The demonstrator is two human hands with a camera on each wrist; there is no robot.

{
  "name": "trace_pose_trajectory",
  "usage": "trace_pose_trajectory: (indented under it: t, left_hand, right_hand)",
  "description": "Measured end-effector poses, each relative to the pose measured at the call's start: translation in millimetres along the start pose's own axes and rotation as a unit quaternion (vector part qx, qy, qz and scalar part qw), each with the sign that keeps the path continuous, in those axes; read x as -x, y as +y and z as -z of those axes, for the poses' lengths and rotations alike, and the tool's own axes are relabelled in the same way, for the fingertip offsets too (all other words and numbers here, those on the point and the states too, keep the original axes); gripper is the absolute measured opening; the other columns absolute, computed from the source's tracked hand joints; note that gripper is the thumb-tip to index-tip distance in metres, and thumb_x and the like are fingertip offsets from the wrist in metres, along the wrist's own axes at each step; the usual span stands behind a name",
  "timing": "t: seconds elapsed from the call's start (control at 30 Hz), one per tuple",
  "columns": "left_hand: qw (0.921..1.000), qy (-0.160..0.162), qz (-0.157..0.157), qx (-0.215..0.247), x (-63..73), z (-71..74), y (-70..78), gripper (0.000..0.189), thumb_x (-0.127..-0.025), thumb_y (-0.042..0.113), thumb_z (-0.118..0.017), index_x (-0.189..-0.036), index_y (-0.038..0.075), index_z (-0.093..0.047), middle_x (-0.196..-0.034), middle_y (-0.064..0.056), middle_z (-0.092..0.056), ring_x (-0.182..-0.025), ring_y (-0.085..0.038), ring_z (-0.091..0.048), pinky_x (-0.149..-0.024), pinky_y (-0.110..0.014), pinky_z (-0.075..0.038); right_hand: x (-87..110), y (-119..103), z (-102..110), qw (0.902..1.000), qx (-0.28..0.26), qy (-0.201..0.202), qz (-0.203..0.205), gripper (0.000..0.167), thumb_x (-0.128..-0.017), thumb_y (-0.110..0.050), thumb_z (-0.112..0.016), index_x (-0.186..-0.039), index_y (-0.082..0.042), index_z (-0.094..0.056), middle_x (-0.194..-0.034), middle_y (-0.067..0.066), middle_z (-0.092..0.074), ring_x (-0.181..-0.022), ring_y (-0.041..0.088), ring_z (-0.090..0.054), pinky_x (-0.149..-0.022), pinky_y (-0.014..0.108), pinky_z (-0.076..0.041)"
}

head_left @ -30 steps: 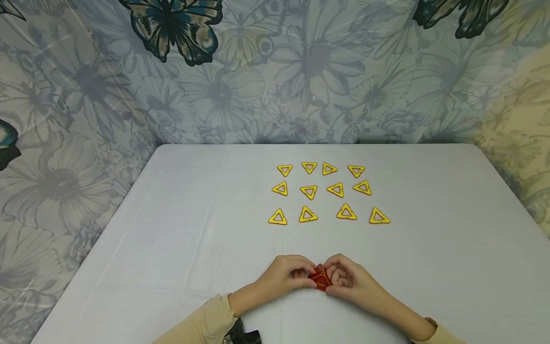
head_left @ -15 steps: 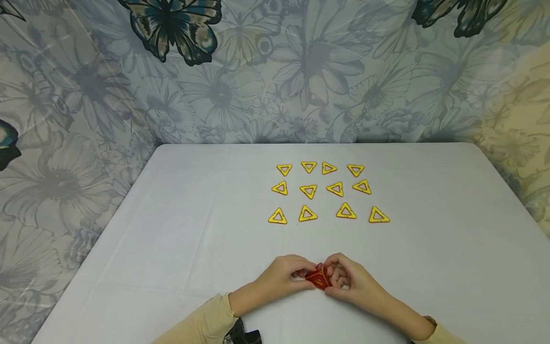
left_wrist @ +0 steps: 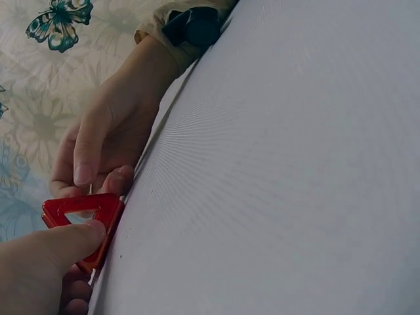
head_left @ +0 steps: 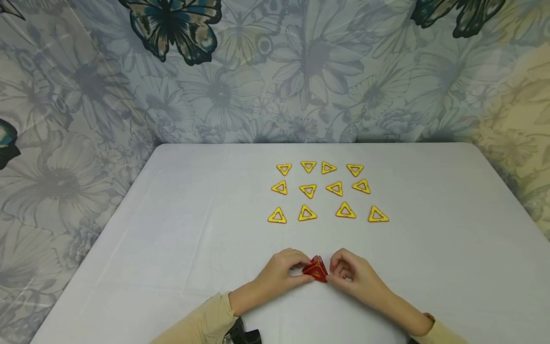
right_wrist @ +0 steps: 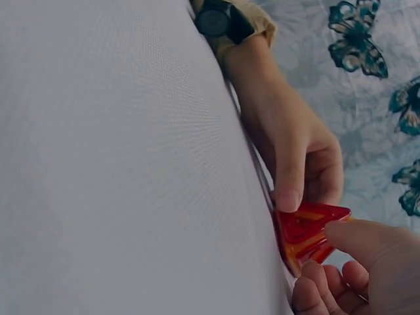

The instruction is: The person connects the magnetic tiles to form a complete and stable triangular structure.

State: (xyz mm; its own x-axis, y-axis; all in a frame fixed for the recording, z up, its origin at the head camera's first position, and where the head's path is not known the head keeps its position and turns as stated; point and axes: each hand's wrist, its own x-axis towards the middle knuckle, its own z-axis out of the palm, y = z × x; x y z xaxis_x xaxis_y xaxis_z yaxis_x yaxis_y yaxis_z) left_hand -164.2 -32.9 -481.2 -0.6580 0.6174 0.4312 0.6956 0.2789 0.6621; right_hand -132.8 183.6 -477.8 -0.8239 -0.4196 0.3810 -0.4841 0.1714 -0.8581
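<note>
Between the two hands is a small pyramid of red, glossy triangle tiles (head_left: 315,269) with orange lines. My left hand (head_left: 281,270) pinches its left side, the thumb lying across an open-centred triangle face (left_wrist: 56,205) in the left wrist view. The right hand (head_left: 358,277) has its thumb and curled fingertips at the pyramid's right corner. In the right wrist view, this hand's thumb overlaps the red pyramid (right_wrist: 305,226), with its fingers below the edge. Just how firmly they hold it cannot be made out. Part of the pyramid is hidden by fingers.
Beyond the hands, several yellow open-centred triangles (head_left: 308,213) lie flat in three loose rows on the white-covered table (head_left: 193,229). A black device (head_left: 247,334) is at the left wrist. Patterned cloth (head_left: 275,95) hangs behind and at the sides.
Both hands have shifted slightly away from the person with the pyramid, which has tilted. The right hand has drawn a little to the right, showing more of its near side.
</note>
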Motion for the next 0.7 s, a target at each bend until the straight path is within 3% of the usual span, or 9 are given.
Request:
trace_pose_trajectory:
  t: [0.4, 0.7]
  left_hand:
    - [0.9994, 0.004, 0.033, -0.006, 3.0, 3.6, 0.5, 0.022, -0.072, 0.018, -0.076, -0.090, 0.009, -0.065, -0.088, 0.005, -0.061, -0.081, -0.003, -0.051, -0.071, -0.013, -0.040]
    - [0.9972, 0.046, 0.059, 0.003, 16.9, 26.2, -14.2, 0.026, -0.069, 0.017, -0.077, -0.093, 0.010, -0.068, -0.091, 0.005, -0.064, -0.085, -0.007, -0.055, -0.075, -0.021, -0.043]
  right_hand:
    - [1.3, -1, 0, 0.9995, -0.014, -0.005, -0.030, 0.022, -0.075, 0.009, -0.066, -0.086, -0.003, -0.051, -0.075, 0.001, -0.052, -0.059, 0.008, -0.050, -0.047, 0.023, -0.044]
    - [3.0, 0, 0, 0.9988, -0.013, -0.012, -0.045, 0.021, -0.076, 0.009, -0.065, -0.085, -0.004, -0.051, -0.072, 0.000, -0.051, -0.058, 0.008, -0.049, -0.047, 0.023, -0.043]
